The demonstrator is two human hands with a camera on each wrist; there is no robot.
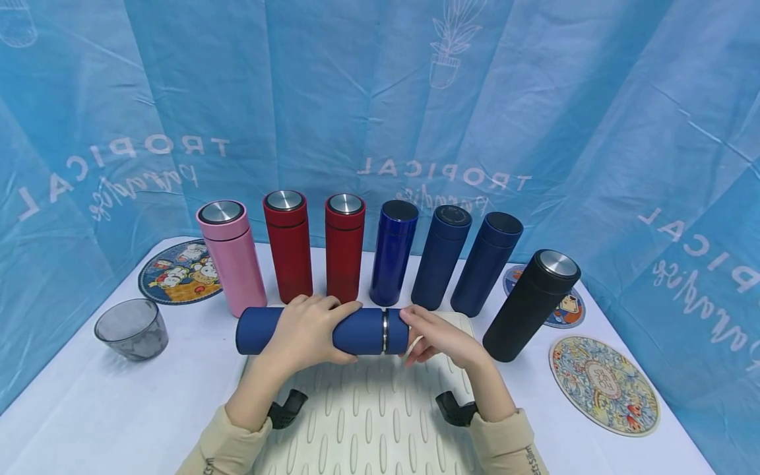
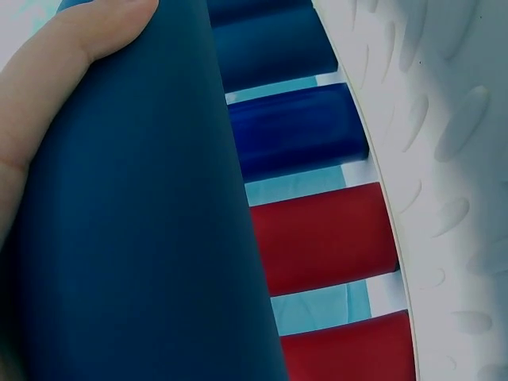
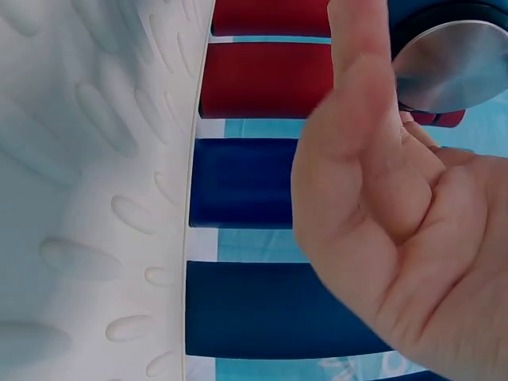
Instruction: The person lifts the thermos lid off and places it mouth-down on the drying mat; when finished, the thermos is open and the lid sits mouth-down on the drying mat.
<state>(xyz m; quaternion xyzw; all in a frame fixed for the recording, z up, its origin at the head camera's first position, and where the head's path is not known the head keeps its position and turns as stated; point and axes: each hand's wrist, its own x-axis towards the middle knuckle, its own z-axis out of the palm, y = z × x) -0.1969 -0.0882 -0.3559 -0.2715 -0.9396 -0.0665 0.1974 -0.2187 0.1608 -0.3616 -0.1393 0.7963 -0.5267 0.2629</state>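
A matte dark blue thermos flask (image 1: 365,331) lies sideways in the air above a cream textured mat (image 1: 368,402). My left hand (image 1: 311,330) grips its body from above, the thumb on the near side. At the flask's right end, beyond a silver ring, my right hand (image 1: 445,343) holds the lid (image 1: 396,336) with its fingers and thumb. The lid's round steel top (image 3: 456,67) faces the right palm in the right wrist view. In the left wrist view the flask's body (image 2: 143,222) fills much of the picture beside the left thumb (image 2: 95,32).
Behind stand a pink flask (image 1: 234,270), two red flasks (image 1: 289,257), a glossy blue flask (image 1: 393,257), two dark blue flasks (image 1: 439,264) and a black flask (image 1: 525,313). A grey glass bowl (image 1: 133,330) sits left; a patterned round coaster (image 1: 602,386) lies right.
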